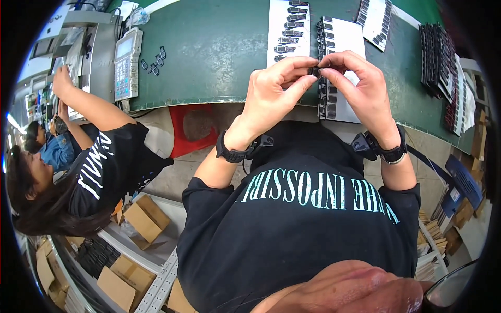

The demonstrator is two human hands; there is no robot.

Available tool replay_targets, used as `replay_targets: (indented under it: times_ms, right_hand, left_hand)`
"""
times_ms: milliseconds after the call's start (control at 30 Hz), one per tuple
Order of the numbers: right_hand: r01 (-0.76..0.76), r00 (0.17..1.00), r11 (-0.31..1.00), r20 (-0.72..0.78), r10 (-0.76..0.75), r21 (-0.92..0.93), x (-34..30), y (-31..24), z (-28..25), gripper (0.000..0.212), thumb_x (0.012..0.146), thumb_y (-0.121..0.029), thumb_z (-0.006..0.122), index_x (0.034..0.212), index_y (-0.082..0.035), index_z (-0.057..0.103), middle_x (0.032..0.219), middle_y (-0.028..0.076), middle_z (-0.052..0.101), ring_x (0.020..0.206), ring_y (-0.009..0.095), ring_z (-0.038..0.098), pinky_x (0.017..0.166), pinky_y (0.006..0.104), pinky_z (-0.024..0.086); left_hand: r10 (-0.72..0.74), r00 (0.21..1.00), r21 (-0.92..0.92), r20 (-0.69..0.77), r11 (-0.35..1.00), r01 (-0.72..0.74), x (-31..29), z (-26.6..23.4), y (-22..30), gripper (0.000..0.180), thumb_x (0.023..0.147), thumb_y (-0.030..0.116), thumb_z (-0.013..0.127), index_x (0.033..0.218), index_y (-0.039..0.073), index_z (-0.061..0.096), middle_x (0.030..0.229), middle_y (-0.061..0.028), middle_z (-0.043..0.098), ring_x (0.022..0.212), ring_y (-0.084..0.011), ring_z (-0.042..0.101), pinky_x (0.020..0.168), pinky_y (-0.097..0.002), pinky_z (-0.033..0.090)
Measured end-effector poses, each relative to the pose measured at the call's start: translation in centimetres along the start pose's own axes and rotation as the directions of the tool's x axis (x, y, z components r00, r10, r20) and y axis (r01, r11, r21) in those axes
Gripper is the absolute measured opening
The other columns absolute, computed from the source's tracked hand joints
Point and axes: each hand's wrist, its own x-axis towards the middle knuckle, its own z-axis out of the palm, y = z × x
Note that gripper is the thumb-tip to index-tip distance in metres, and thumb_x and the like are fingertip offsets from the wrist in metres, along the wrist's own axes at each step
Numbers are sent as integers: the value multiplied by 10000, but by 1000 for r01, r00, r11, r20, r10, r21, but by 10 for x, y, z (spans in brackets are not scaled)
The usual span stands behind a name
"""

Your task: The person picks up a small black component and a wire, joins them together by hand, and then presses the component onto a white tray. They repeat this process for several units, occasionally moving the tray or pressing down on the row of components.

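Over the near edge of the green table, my two hands meet fingertip to fingertip. Between them is a small black part, mostly hidden by the fingers. My left hand pinches it from the left with thumb and forefinger. From the right, my right hand is closed on the same part. Beneath the hands lies a white board with a row of small black pieces along its left side. To its left, another white board carries similar black pieces.
A third white board with black pieces lies farther back. Black strips are stacked at the right. Several loose black pieces lie near a grey keypad device. At left, a person works beside a red stool and cardboard boxes.
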Motion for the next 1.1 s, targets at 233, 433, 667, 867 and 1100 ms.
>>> replay_targets:
  times_ms: [233, 433, 667, 867, 1100]
  right_hand:
    - [-203, 976, 898, 156, 153, 390, 13, 14, -5, 111, 928, -60, 684, 1027, -10, 670, 976, 6, 666, 860, 81, 630, 792, 228, 524]
    - [-375, 889, 823, 417, 189, 427, 52, 2, -4, 207, 942, -78, 678, 1126, -26, 598, 984, -3, 633, 877, 61, 614, 785, 221, 525]
    - [-256, 920, 893, 376, 109, 369, 51, 14, 9, 255, 943, -59, 652, 1176, -18, 557, 991, 5, 617, 889, 66, 605, 806, 226, 518]
    - [6, 968, 996, 250, -28, 88, 35, -3, 19, 239, 944, -23, 606, 1178, 13, 567, 1017, 21, 611, 886, 82, 589, 829, 247, 508]
    - [-280, 944, 886, 272, 184, 370, 24, 1, 28, 245, 943, -48, 628, 1186, -19, 630, 990, 43, 669, 888, 89, 632, 828, 255, 522]
  left_hand:
    - [-71, 996, -5, 54, 997, 72, 5, -10, 10, 240, 884, 20, 713, 1116, -22, 667, 958, -126, 758, 892, -137, 731, 794, -260, 590]
    - [-102, 992, -89, 77, 990, 108, 18, -40, 15, 227, 891, 26, 712, 1107, -26, 664, 956, -122, 756, 895, -137, 731, 796, -260, 591]
    - [-100, 988, -68, 117, 992, 109, 21, -40, 5, 214, 910, 29, 691, 1111, -35, 657, 945, -102, 752, 875, -121, 724, 791, -254, 591]
    - [-188, 979, -213, 82, 956, 201, 10, -32, -1, 166, 934, 21, 655, 1089, -39, 658, 962, -93, 737, 856, -119, 710, 788, -256, 594]
    - [-321, 943, -364, 83, 871, 328, -4, -42, -4, 132, 950, 6, 626, 1068, -48, 646, 984, -107, 719, 858, -137, 705, 797, -267, 604]
